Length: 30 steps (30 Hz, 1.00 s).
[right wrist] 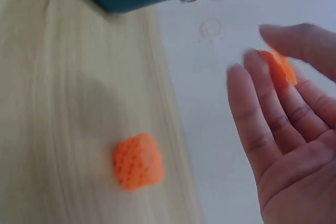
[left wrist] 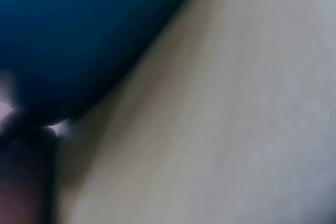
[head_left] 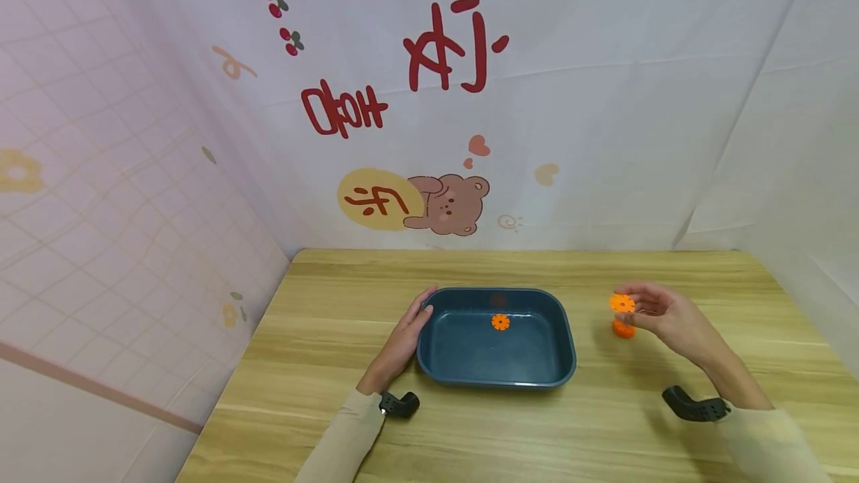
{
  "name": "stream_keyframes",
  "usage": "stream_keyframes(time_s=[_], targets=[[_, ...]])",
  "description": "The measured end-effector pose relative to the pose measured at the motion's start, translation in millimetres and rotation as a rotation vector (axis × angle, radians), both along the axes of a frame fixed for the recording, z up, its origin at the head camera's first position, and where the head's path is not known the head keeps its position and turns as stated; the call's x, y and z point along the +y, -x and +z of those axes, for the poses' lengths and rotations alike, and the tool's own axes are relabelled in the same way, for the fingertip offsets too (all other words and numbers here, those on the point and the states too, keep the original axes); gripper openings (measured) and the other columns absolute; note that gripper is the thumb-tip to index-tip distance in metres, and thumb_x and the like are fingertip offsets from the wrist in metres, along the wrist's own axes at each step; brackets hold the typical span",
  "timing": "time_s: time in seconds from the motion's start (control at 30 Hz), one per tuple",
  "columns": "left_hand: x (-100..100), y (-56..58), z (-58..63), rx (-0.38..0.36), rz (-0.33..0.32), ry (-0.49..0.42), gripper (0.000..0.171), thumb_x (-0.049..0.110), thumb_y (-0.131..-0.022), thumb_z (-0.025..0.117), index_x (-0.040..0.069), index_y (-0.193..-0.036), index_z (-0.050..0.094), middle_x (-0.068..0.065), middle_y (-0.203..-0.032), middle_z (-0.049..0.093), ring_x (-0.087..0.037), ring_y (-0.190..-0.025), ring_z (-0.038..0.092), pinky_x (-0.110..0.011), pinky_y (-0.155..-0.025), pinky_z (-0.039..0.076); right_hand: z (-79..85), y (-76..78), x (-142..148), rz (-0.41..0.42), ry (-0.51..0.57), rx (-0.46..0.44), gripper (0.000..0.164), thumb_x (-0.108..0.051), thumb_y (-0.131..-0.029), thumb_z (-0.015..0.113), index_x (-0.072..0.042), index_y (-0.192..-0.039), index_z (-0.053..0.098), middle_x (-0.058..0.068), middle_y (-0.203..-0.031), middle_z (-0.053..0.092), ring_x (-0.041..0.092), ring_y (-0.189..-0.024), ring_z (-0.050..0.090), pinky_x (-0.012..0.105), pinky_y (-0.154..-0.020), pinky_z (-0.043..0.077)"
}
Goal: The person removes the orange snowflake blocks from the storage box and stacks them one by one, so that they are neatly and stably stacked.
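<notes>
A dark blue rectangular tray (head_left: 470,352) sits on the table, with one flat orange notched disc (head_left: 495,322) lying inside it. My left hand (head_left: 400,341) holds the tray's left side, the thumb over the rim and the fingers along the outer wall. Between the thumb and fingers of my right hand (head_left: 679,325) is another orange notched disc (head_left: 616,305), held up right of the tray. Just below it a short stack of orange discs (right wrist: 139,162) stands on the table. In the left wrist view only the tray's blurred wall shows beside my hand.
The wooden table (head_left: 322,304) carries the tray and the stack. A white printed wall covering (head_left: 604,133) rises along the back edge, and a pale checked one (head_left: 101,207) stands at the left. Dark cameras are strapped to both wrists.
</notes>
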<state>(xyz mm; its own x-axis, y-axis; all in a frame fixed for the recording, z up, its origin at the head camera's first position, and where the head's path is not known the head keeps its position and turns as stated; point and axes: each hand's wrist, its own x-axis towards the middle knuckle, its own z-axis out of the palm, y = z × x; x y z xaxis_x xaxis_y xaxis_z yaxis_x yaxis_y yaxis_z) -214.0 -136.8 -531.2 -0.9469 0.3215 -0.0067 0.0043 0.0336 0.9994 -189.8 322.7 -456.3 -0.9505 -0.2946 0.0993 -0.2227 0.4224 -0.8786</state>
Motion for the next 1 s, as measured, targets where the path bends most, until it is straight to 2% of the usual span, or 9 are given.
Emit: stream_keyframes(time_s=[0.17, 0.37, 0.63, 1.0], targets=[[0.0, 0.9, -1.1, -0.005, -0.003, 0.0, 0.057, 0.042, -0.107, 0.039, 0.018, -0.157, 0.029, 0.007, -0.161, 0.025, -0.016, -0.15, 0.015, -0.049, -0.122, 0.012, -8.8, -0.7, 4.9, -0.048, -0.071, 0.088, 0.036, -0.006, -0.091, 0.07, 0.003, -0.124, 0.06, -0.002, -0.099, 0.068, 0.01, -0.082, 0.065, 0.02, -0.069, 0.053], [0.9, -0.1, 1.1, -0.012, -0.005, -0.004, 0.055, 0.039, -0.108, 0.038, 0.019, -0.157, 0.027, 0.006, -0.162, 0.023, -0.017, -0.151, 0.014, -0.049, -0.122, 0.011, -24.0, 0.5, 12.3, -0.088, -0.132, 0.152, 0.031, -0.008, -0.092, 0.071, -0.003, -0.122, 0.062, -0.001, -0.099, 0.064, 0.01, -0.078, 0.052, 0.022, -0.063, 0.043], [1.2, -0.1, 1.1, -0.011, 0.004, -0.009, 0.054, 0.038, -0.108, 0.038, 0.019, -0.157, 0.028, 0.005, -0.162, 0.024, -0.017, -0.15, 0.015, -0.048, -0.122, 0.012, -43.5, 3.8, 23.1, -0.082, -0.138, 0.139, 0.028, -0.008, -0.093, 0.069, -0.006, -0.119, 0.062, 0.0, -0.093, 0.053, 0.013, -0.076, 0.041, 0.029, -0.057, 0.033], [0.6, 0.0, 1.0, -0.007, 0.004, -0.011, 0.056, 0.041, -0.107, 0.04, 0.018, -0.157, 0.029, 0.006, -0.162, 0.025, -0.017, -0.15, 0.016, -0.049, -0.122, 0.013, -58.4, 6.2, 27.5, -0.091, -0.125, 0.047, 0.029, -0.015, -0.093, 0.071, -0.005, -0.118, 0.063, 0.006, -0.098, 0.054, 0.011, -0.08, 0.043, 0.026, -0.062, 0.038]])
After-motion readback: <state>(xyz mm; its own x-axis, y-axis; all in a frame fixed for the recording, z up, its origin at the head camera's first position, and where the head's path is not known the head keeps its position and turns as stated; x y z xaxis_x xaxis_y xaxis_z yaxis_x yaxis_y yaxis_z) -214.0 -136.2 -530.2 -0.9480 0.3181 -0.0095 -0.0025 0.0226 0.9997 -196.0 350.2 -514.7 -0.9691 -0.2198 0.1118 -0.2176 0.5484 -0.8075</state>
